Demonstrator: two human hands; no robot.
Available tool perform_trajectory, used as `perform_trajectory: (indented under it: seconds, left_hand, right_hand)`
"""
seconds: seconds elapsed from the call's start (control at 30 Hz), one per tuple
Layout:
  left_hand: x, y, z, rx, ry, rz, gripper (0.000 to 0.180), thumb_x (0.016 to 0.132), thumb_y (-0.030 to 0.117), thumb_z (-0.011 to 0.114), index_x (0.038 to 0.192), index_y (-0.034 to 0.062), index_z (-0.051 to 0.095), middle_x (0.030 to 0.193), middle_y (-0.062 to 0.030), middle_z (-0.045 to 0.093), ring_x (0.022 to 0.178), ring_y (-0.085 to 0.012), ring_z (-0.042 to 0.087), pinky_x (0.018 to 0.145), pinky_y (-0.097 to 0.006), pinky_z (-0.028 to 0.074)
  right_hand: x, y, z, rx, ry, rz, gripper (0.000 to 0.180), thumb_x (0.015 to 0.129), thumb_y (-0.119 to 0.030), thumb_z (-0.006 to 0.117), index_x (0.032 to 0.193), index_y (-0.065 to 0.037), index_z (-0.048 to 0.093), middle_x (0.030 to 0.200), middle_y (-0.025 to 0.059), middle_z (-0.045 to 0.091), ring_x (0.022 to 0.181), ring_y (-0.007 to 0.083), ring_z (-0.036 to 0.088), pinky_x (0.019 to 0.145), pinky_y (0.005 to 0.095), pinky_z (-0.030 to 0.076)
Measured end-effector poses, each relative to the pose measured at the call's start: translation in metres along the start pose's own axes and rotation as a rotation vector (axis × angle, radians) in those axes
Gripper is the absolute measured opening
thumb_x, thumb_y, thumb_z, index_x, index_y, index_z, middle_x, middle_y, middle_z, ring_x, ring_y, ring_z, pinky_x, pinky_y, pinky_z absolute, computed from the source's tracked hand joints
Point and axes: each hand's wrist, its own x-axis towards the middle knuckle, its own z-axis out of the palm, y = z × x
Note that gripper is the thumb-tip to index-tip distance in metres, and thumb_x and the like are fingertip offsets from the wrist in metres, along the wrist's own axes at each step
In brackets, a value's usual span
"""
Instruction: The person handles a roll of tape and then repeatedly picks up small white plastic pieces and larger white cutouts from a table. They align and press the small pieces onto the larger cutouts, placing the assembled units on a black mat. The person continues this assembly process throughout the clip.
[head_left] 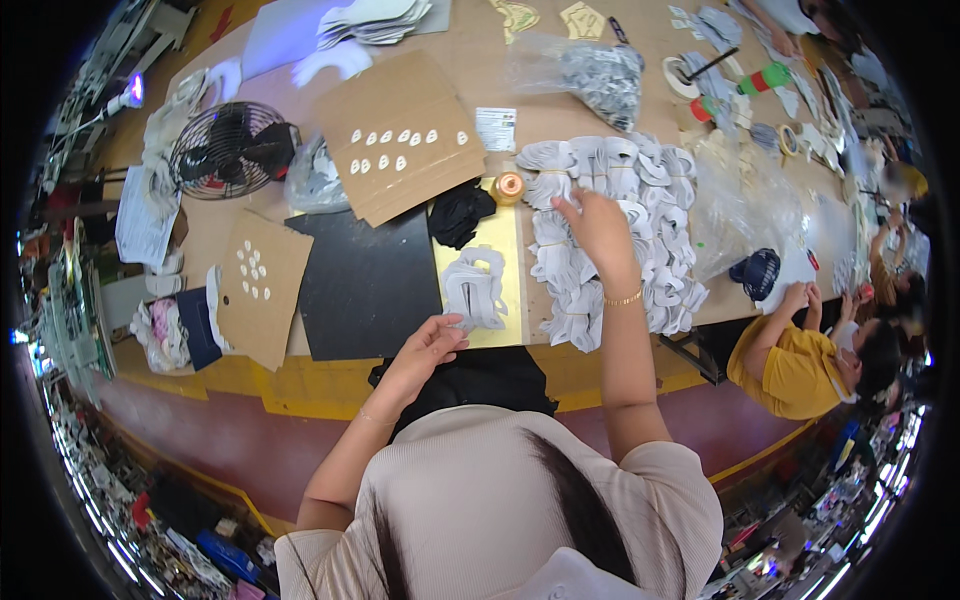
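Note:
My right hand (598, 232) reaches over rows of grey-white curved cut fabric bundles (565, 272), some tied round the middle. Its fingers are apart above the upper left bundles, and no piece shows in them. Directly before me, a loose stack of similar pale fabric pieces (474, 290) lies on a yellow board (510, 318). At that stack's lower left corner is my left hand (428, 350), fingers loosely bent and apart, the tips at or against its edge. Beyond the stack are a black cloth bundle (460, 213) and an orange-topped spool (508, 187).
Left of the yellow board lies a black mat (370, 285), with cardboard sheets (400, 110) bearing small white pieces beyond it. A black fan (232, 150) stands at the left. A clear bag (602, 80) lies at the back. A person in yellow (795, 365) works at the right.

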Motion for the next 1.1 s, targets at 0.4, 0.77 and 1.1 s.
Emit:
perform_trajectory:
  seconds: [0.4,0.77,1.1]
  left_hand:
    - [0.015,-0.123,-0.116,0.98,-0.273,-0.088,0.055,0.105,0.047,0.052,0.141,0.006,0.058,0.141,-0.0204,0.06,0.134,-0.037,0.054,0.115,-0.041,0.04]
    - [0.125,-0.28,-0.254,0.738,-0.116,-0.214,0.064,0.105,0.047,0.052,0.151,0.0031,0.045,0.155,-0.0242,0.046,0.146,-0.0385,0.041,0.121,-0.042,0.029]
    - [0.122,-0.251,-0.326,0.731,0.1,-0.299,0.064,0.104,0.047,0.053,0.151,0.003,0.046,0.155,-0.0243,0.046,0.146,-0.0385,0.041,0.121,-0.042,0.029]
  right_hand:
    - [-0.171,-0.019,0.143,-0.037,-1.268,-0.742,0.021,0.082,-0.015,0.061,0.081,-0.002,0.077,0.089,0.0221,0.074,0.084,0.0412,0.072,0.075,0.049,0.058]
    - [0.078,-0.062,0.341,0.409,-0.27,-0.595,0.043,0.093,-0.025,0.059,0.127,0.0,0.066,0.127,0.0193,0.069,0.118,0.0321,0.067,0.098,0.0451,0.053]
    - [0.417,-0.267,0.277,0.606,-0.016,-1.864,0.049,0.097,-0.04,0.054,0.12,0.0,0.069,0.131,0.0157,0.069,0.126,0.0295,0.063,0.108,0.0408,0.046]
